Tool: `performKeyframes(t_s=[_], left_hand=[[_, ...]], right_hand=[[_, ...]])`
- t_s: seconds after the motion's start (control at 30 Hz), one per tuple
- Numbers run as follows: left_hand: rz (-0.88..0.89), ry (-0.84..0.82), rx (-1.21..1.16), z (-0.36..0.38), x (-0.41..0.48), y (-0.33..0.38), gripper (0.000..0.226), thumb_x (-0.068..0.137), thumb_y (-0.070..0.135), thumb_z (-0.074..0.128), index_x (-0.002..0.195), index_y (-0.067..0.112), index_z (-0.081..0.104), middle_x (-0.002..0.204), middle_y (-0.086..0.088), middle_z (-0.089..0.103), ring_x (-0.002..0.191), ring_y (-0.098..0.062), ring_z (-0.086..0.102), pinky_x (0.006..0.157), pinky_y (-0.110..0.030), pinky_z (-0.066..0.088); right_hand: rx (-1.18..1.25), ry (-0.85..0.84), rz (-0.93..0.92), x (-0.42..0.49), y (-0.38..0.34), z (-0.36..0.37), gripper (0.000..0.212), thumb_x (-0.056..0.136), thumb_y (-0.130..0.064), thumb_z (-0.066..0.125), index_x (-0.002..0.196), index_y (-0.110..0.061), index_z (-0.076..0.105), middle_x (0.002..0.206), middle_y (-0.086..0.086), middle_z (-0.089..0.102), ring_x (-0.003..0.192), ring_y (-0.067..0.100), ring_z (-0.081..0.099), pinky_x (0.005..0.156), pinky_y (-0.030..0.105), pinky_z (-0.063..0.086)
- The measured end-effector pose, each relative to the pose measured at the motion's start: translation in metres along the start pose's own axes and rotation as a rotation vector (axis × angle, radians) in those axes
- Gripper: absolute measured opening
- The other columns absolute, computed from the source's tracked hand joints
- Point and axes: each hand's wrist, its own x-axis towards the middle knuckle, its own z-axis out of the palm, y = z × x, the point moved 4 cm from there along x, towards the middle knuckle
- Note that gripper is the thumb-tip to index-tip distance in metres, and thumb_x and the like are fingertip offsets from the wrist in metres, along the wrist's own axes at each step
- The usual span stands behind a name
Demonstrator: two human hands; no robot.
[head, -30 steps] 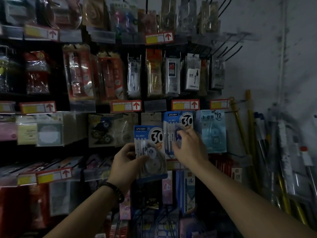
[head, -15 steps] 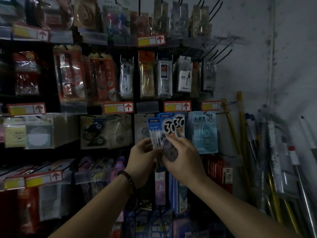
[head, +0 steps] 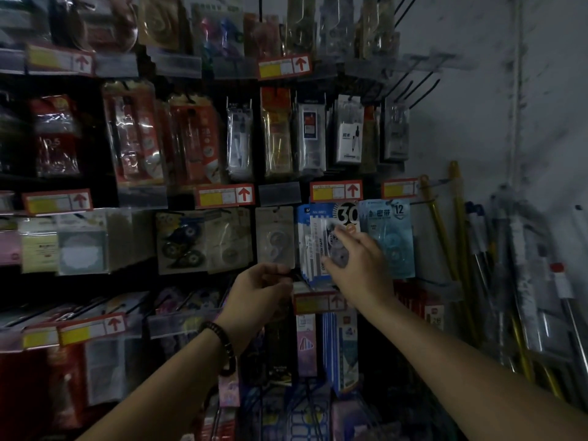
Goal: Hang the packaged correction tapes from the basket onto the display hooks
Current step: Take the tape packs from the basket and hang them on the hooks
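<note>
Head view only. Dim shop wall of hooks, packs in rows under red-and-yellow price tags (head: pixel 336 190).

Blue-white "30" tape pack (head: pixel 331 240) up at its hook in the middle row, overlapping more of the same behind it, just left of the pale "12" pack (head: pixel 388 237) and right of a clear pack (head: pixel 275 238). Hook itself hidden behind the card, so cannot tell whether the hang hole is on the wire yet.

Right hand (head: pixel 356 268) raised, arm stretched up from lower right, palm toward the wall, fingers (head: pixel 334 261) spread and lying flat on the blister. More a press than a pinch; nothing clasped that shows.

Left hand (head: pixel 259 289) lower and just left of the pack, wrist with a bead bracelet (head: pixel 222 343), fingers curled in loosely near the pack's bottom corner. Blurred there; cannot tell whether touching the card or holding anything.

Probably the seating step. To do well: keep the card square to the wire, slide straight back till flush with the stack (no twisting, or the hole tears), steady the lower edge with the left, then let go lightly so the row does not swing.

Basket not clearly made out in the dark below.
</note>
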Motion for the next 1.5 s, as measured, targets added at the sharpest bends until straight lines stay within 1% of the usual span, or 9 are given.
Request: performKeyframes(t_s=[0.2, 0.4, 0.57, 0.83, 0.97, 1.07, 1.23, 1.37, 1.5], left_hand=[[-0.033, -0.020, 0.021, -0.008, 0.001, -0.011, 0.015, 0.098, 0.003, 0.070, 0.112, 0.008, 0.070, 0.090, -0.009, 0.061, 0.077, -0.019, 0.063, 0.068, -0.035, 0.052], [0.040, 0.007, 0.252, -0.017, -0.007, -0.026, 0.009, 0.096, 0.010, 0.073, 0.100, 0.017, 0.072, 0.081, 0.004, 0.069, 0.071, -0.013, 0.066, 0.064, -0.031, 0.054], [0.060, 0.014, 0.461, -0.043, -0.031, -0.050, 0.010, 0.090, 0.014, 0.077, 0.091, 0.024, 0.074, 0.069, 0.018, 0.067, 0.063, -0.005, 0.061, 0.064, -0.030, 0.052], [0.091, -0.066, 0.826, -0.090, -0.118, -0.090, 0.004, 0.097, 0.025, 0.072, 0.096, 0.029, 0.072, 0.093, 0.015, 0.073, 0.081, -0.001, 0.069, 0.071, -0.024, 0.056], [0.036, -0.089, 0.954, -0.119, -0.176, -0.133, 0.018, 0.093, 0.026, 0.073, 0.086, 0.040, 0.066, 0.084, 0.023, 0.070, 0.077, 0.006, 0.067, 0.066, -0.015, 0.049], [-0.033, -0.117, 0.983, -0.135, -0.230, -0.176, 0.014, 0.093, 0.028, 0.074, 0.093, 0.041, 0.067, 0.086, 0.020, 0.071, 0.079, 0.003, 0.068, 0.069, -0.024, 0.054], [-0.221, -0.168, 1.010, -0.148, -0.318, -0.253, 0.007, 0.097, 0.036, 0.069, 0.102, 0.040, 0.071, 0.095, 0.022, 0.070, 0.081, 0.000, 0.067, 0.072, -0.031, 0.060], [-0.387, -0.238, 0.980, -0.149, -0.378, -0.323, 0.004, 0.098, 0.035, 0.067, 0.100, 0.035, 0.071, 0.098, 0.021, 0.071, 0.078, 0.004, 0.064, 0.066, -0.017, 0.052], [-0.547, -0.292, 0.916, -0.141, -0.423, -0.387, 0.015, 0.096, 0.034, 0.064, 0.099, 0.023, 0.074, 0.098, 0.003, 0.076, 0.089, -0.019, 0.072, 0.077, -0.039, 0.060]], right_hand=[[-0.091, -0.089, 0.011, 0.005, 0.001, 0.009, 0.069, 0.092, -0.044, 0.073, 0.155, -0.026, 0.048, 0.143, -0.003, 0.049, 0.131, 0.018, 0.046, 0.098, 0.027, 0.046], [-0.135, -0.144, 0.043, 0.011, -0.005, 0.018, 0.067, 0.091, -0.035, 0.078, 0.152, -0.025, 0.051, 0.148, 0.003, 0.051, 0.134, 0.027, 0.051, 0.102, 0.042, 0.053], [-0.259, -0.243, 0.032, 0.002, -0.011, 0.017, 0.046, 0.093, -0.033, 0.070, 0.138, -0.023, 0.064, 0.137, 0.012, 0.055, 0.120, 0.034, 0.059, 0.088, 0.041, 0.057], [-0.264, -0.206, -0.063, -0.059, -0.036, 0.005, 0.036, 0.096, -0.039, 0.063, 0.127, -0.020, 0.066, 0.130, 0.003, 0.054, 0.125, 0.027, 0.048, 0.087, 0.040, 0.054], [-0.130, -0.233, -0.175, -0.128, -0.049, 0.012, 0.023, 0.094, -0.035, 0.066, 0.108, -0.017, 0.069, 0.107, 0.001, 0.057, 0.108, 0.027, 0.057, 0.080, 0.040, 0.054], [-0.034, -0.343, -0.188, -0.195, -0.058, 0.027, 0.020, 0.095, -0.035, 0.066, 0.107, -0.020, 0.068, 0.102, -0.002, 0.059, 0.102, 0.023, 0.059, 0.077, 0.042, 0.056], [0.080, -0.563, -0.108, -0.322, -0.058, 0.064, 0.024, 0.094, -0.040, 0.063, 0.107, -0.021, 0.068, 0.101, -0.002, 0.064, 0.098, 0.022, 0.063, 0.076, 0.044, 0.057], [0.160, -0.743, 0.029, -0.432, -0.043, 0.100, 0.015, 0.089, -0.033, 0.070, 0.101, -0.022, 0.071, 0.092, -0.004, 0.064, 0.087, 0.017, 0.065, 0.075, 0.039, 0.056], [0.162, -0.996, 0.224, -0.548, -0.017, 0.131, 0.014, 0.089, -0.039, 0.066, 0.100, -0.031, 0.067, 0.090, -0.015, 0.061, 0.086, 0.008, 0.064, 0.074, 0.037, 0.058]])
